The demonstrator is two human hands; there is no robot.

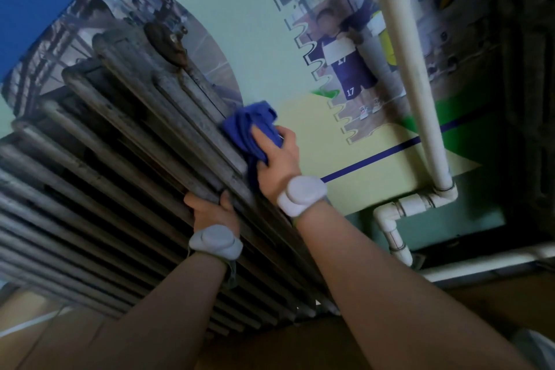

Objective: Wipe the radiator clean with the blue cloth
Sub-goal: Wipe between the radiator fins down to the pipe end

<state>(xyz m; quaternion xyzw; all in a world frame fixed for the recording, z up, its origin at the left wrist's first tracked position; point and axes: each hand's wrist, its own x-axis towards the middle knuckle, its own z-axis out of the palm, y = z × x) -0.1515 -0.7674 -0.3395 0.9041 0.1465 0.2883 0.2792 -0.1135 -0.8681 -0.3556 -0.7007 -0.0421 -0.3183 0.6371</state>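
Observation:
A grey, grimy ribbed radiator (120, 159) fills the left half of the tilted view, its columns running diagonally. My right hand (277, 159) holds a bunched blue cloth (250, 126) and presses it against the end column at the radiator's right side. My left hand (214, 209) grips a column lower down, fingers curled over its edge. Both wrists wear pale grey bands.
A rusty valve cap (168, 42) sits near the radiator's upper end. A white pipe (405, 69) runs along the wall to the right and bends through elbow fittings (420, 204). The wall behind carries printed photo murals. Wooden floor lies below.

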